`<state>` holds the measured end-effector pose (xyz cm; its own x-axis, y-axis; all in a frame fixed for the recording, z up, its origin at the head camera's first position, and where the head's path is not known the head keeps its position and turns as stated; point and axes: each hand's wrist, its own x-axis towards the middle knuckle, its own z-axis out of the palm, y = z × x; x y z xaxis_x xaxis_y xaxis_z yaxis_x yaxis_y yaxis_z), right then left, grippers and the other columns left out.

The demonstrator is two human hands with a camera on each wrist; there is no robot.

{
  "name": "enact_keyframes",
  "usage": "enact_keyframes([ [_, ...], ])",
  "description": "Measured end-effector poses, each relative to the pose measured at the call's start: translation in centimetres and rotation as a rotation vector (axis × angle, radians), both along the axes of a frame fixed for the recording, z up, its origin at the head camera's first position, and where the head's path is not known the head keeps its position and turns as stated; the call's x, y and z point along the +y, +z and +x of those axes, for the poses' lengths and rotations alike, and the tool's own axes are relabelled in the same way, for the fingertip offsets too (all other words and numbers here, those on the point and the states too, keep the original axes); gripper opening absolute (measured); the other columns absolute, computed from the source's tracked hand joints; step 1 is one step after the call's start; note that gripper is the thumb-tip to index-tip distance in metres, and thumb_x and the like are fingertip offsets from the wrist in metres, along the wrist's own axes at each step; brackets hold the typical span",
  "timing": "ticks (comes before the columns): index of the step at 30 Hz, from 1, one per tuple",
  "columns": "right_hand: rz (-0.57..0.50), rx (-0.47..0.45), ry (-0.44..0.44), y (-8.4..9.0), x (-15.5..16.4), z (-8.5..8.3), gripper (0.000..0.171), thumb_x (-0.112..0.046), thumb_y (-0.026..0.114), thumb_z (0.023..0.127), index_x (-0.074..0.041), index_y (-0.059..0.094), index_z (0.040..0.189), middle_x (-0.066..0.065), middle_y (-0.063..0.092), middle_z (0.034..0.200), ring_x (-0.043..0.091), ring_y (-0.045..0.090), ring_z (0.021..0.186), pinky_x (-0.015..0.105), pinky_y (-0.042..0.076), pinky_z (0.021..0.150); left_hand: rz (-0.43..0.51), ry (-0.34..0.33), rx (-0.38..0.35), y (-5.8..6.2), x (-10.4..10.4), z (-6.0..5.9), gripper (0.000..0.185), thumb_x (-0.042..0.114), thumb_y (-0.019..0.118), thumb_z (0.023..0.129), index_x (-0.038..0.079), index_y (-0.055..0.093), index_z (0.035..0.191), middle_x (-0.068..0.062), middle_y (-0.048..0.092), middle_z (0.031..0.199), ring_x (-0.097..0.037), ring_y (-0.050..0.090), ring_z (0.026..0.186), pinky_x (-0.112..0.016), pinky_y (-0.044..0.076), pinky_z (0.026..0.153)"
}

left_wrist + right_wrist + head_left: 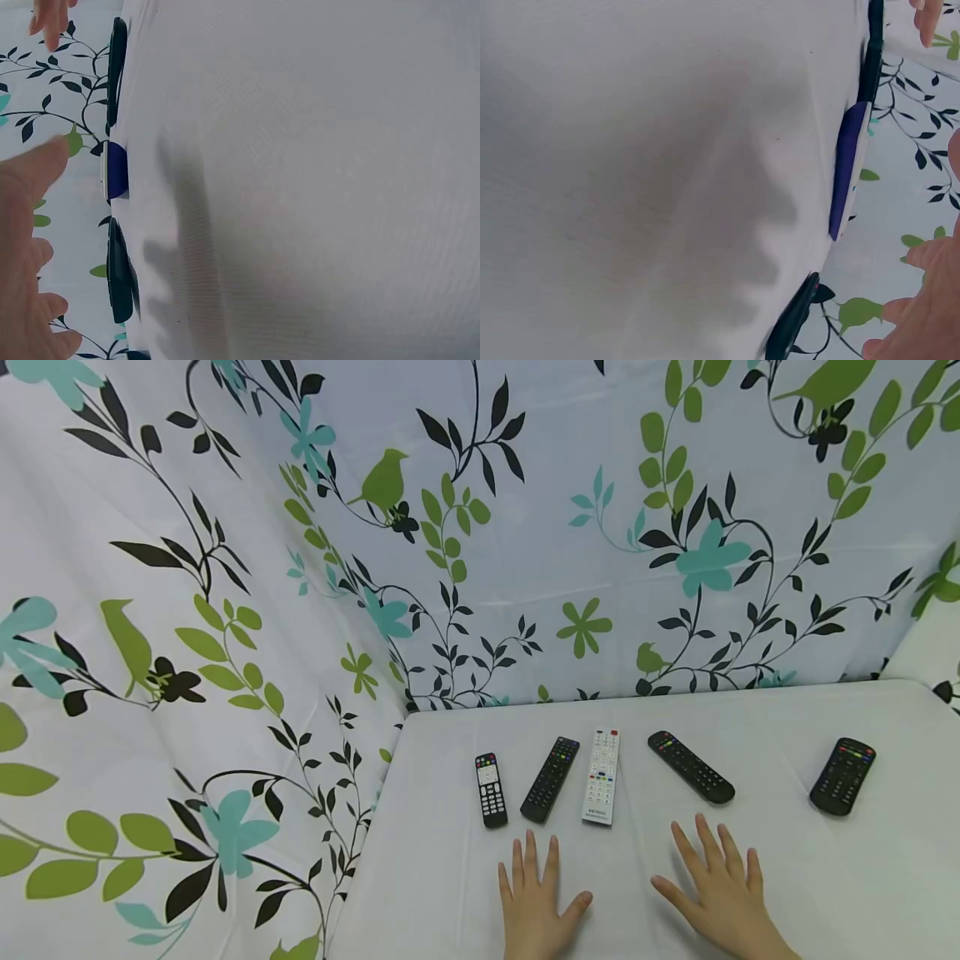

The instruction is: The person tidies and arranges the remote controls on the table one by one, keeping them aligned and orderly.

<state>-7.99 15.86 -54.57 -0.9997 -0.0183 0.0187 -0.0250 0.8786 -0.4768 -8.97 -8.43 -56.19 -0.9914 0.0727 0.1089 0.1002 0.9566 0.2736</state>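
Both hands lay flat on the white worktop [750,718], palms down, fingers spread and straight, holding nothing. The left hand [536,902] rested just short of the white remote [602,775], the right hand [723,893] beside it. The white remote lay lengthwise, pointing away toward the floral backdrop [525,527].

Left hand [536,902] and right hand [723,893] lie flat, fingers spread.

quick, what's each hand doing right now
Left hand: open, flat on the table, holding nothing.
Right hand: open, fingers spread, holding nothing.
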Motion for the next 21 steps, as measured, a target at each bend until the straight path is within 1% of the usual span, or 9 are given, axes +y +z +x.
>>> enact_keyframes([
  [5,-0.009,0.1,0.017,0.7,-0.6,-0.7,0.08,-0.06,0.052,0.084,-0.018,0.027,0.147,0.021,0.019,0.153,0.044,0.01,0.14,0.069,0.003,0.104,-0.021,-0.004,0.142,0.2,-0.2,-0.3,0.073,0.06,0.059,0.077,0.027,0.042,0.14,-0.01,0.037,0.149,-0.033,0.032,0.138,-0.061,0.024,0.104],
  [8,-0.017,0.143,0.031,1.2,-1.0,-1.2,0.079,-0.06,0.054,0.083,-0.019,0.03,0.146,0.022,0.024,0.15,0.045,0.017,0.137,0.068,0.01,0.103,-0.009,-0.002,0.201,0.3,-0.4,-0.7,0.072,0.057,0.062,0.076,0.024,0.046,0.137,-0.011,0.04,0.146,-0.034,0.036,0.134,-0.062,0.027,0.101],
  [10,-0.009,0.166,0.035,1.5,-1.3,-1.6,0.077,-0.06,0.055,0.082,-0.018,0.035,0.144,0.022,0.029,0.148,0.045,0.022,0.134,0.068,0.015,0.102,0.001,0.009,0.223,0.6,-0.5,-1.0,0.071,0.055,0.064,0.075,0.023,0.048,0.136,-0.012,0.042,0.145,-0.034,0.039,0.132,-0.062,0.028,0.101],
  [13,0.003,0.178,0.043,1.9,-2.0,-2.2,0.075,-0.06,0.056,0.082,-0.017,0.04,0.141,0.022,0.032,0.147,0.046,0.025,0.132,0.068,0.018,0.1,0.01,0.023,0.248,1.1,-0.8,-1.4,0.068,0.051,0.066,0.075,0.023,0.05,0.134,-0.011,0.045,0.143,-0.034,0.043,0.13,-0.063,0.03,0.1],
  [18,0.022,0.203,0.065,2.5,-3.2,-3.1,0.071,-0.056,0.06,0.081,-0.015,0.045,0.138,0.022,0.035,0.145,0.045,0.028,0.132,0.067,0.024,0.098,0.016,0.03,0.246,1.9,-1.5,-2.1,0.062,0.046,0.067,0.077,0.024,0.052,0.133,-0.012,0.046,0.142,-0.034,0.044,0.129,-0.063,0.031,0.099],
  [21,0.03,0.223,0.082,2.9,-3.9,-3.6,0.069,-0.053,0.061,0.082,-0.014,0.047,0.137,0.021,0.036,0.145,0.045,0.03,0.131,0.067,0.027,0.098,0.025,0.037,0.269,2.1,-1.9,-2.6,0.06,0.045,0.067,0.077,0.022,0.054,0.132,-0.013,0.047,0.14,-0.033,0.045,0.128,-0.063,0.032,0.099],
])
